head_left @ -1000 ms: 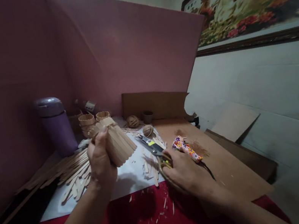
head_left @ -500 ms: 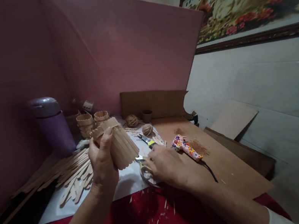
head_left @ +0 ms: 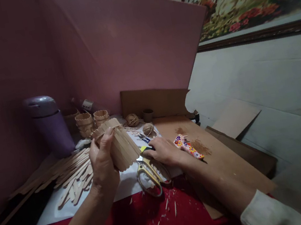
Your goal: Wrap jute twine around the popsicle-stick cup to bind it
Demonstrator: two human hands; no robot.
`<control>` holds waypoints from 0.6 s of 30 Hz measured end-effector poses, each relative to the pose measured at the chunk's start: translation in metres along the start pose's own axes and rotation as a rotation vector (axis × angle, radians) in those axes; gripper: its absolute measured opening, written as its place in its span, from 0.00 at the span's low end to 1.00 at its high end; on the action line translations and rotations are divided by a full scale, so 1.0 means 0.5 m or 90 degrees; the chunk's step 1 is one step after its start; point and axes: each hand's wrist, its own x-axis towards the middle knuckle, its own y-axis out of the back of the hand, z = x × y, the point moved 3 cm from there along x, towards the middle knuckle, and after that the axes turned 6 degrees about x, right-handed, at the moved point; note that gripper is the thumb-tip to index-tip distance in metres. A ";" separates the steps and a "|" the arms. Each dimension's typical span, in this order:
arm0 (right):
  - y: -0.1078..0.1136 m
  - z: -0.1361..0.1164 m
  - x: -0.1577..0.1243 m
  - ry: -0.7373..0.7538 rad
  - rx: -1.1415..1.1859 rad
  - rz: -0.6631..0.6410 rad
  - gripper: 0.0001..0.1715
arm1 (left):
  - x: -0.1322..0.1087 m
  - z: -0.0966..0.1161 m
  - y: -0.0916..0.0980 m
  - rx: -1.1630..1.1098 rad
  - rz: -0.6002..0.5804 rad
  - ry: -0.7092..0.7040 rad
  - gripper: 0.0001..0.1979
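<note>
My left hand (head_left: 103,157) is closed around a cup made of craft sticks (head_left: 122,144), tilted, with its sticks side by side and a band of twine near one end. My right hand (head_left: 164,150) has its fingers and thumb around the handle of a hand tool that looks like pliers (head_left: 145,149), yellow and black, its dark tip pointing away. Part of this tool is hidden by the fingers. Just below, scissors (head_left: 146,173) with yellowish handles lie on white paper, their blades partly behind the cup.
Loose craft sticks (head_left: 77,176) are heaped at left near a purple flask (head_left: 52,133). Behind stand stick cups (head_left: 85,126), twine balls (head_left: 148,129) and a small dark pot (head_left: 148,115). A flower-patterned glue gun (head_left: 188,147) lies on the brown board (head_left: 230,168).
My right hand has moved up and away from the scissors, which now show fully at their handles. The pliers have shifted slightly left. My left hand holds the stick cup nearly still.
</note>
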 end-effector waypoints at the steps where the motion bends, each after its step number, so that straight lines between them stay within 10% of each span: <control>1: 0.004 0.006 0.008 0.003 0.006 -0.008 0.20 | 0.000 -0.001 0.000 0.001 0.002 0.003 0.23; 18: -0.009 -0.010 0.105 0.000 -0.004 -0.175 0.20 | -0.006 -0.014 -0.005 0.018 -0.013 0.042 0.17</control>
